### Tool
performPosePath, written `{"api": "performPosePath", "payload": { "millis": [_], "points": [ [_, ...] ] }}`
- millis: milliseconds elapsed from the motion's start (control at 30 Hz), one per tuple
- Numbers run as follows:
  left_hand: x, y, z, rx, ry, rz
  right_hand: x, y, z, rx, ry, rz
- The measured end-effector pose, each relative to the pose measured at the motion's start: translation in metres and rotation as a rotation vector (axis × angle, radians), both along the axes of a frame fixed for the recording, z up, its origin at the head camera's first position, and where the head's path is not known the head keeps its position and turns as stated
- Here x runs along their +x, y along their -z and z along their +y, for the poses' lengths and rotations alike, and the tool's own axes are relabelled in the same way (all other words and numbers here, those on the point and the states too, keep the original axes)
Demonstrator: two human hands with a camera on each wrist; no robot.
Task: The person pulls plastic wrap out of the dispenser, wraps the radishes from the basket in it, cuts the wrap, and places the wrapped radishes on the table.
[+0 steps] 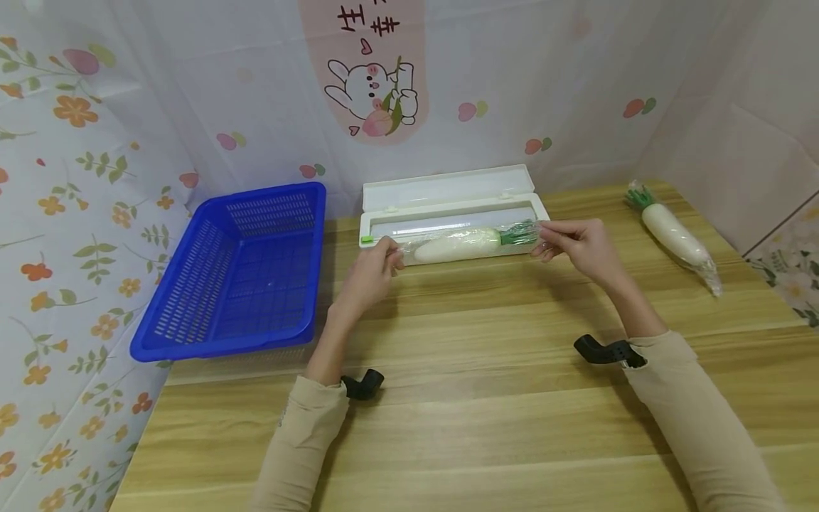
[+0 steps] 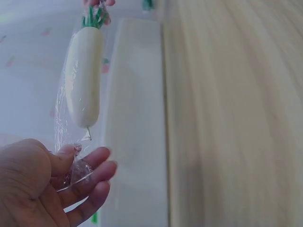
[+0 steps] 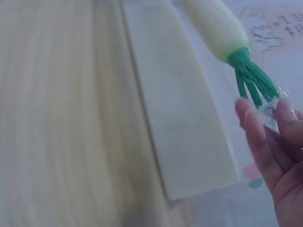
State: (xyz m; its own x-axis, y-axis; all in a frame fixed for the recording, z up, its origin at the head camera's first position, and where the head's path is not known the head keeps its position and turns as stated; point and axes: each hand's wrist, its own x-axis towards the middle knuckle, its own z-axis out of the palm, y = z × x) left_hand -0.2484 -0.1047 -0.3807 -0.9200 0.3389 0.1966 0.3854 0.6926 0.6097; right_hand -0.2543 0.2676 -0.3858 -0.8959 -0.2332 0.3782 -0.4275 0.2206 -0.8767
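Observation:
A white radish [image 1: 457, 245] with green stalk ends hangs level between my two hands, wrapped in clear plastic film. My left hand [image 1: 367, 276] pinches the twisted film at the root end, and a film tail [image 2: 78, 172] bunches between thumb and fingers. My right hand [image 1: 587, 250] pinches the film at the green tops [image 3: 255, 80]. Just behind the radish lies a long white film dispenser box [image 1: 542, 208] with its lid [image 1: 448, 188] raised. The radish partly hides the box's front in the head view.
A blue plastic basket [image 1: 256, 284] stands at the left of the wooden table [image 1: 448, 412]. Another film-wrapped radish [image 1: 677, 233] lies at the right. Behind the table hangs a printed white cloth [image 1: 461, 64]. Black wrist mounts [image 1: 363, 385] stick out from both sleeves.

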Motion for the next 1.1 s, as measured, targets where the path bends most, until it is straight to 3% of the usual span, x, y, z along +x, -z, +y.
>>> {"api": "performPosePath", "payload": {
  "millis": [200,467,633,933,1100],
  "points": [
    [0.009,-0.014,0.002,0.141,0.009,0.020,0.006,-0.016,-0.002,-0.245,0.004,-0.039],
    [0.016,-0.026,-0.003,0.269,0.020,0.117,0.021,-0.050,-0.004,-0.202,0.081,-0.089],
    [0.017,-0.030,-0.005,0.351,0.021,0.124,0.031,-0.068,-0.005,-0.266,0.087,-0.140],
    [0.024,-0.039,-0.010,0.520,0.045,0.135,0.040,-0.076,-0.011,-0.400,0.065,-0.079],
    [0.027,-0.044,-0.009,0.604,0.054,0.238,0.040,-0.076,-0.015,-0.402,0.131,-0.064]
  ]
}}
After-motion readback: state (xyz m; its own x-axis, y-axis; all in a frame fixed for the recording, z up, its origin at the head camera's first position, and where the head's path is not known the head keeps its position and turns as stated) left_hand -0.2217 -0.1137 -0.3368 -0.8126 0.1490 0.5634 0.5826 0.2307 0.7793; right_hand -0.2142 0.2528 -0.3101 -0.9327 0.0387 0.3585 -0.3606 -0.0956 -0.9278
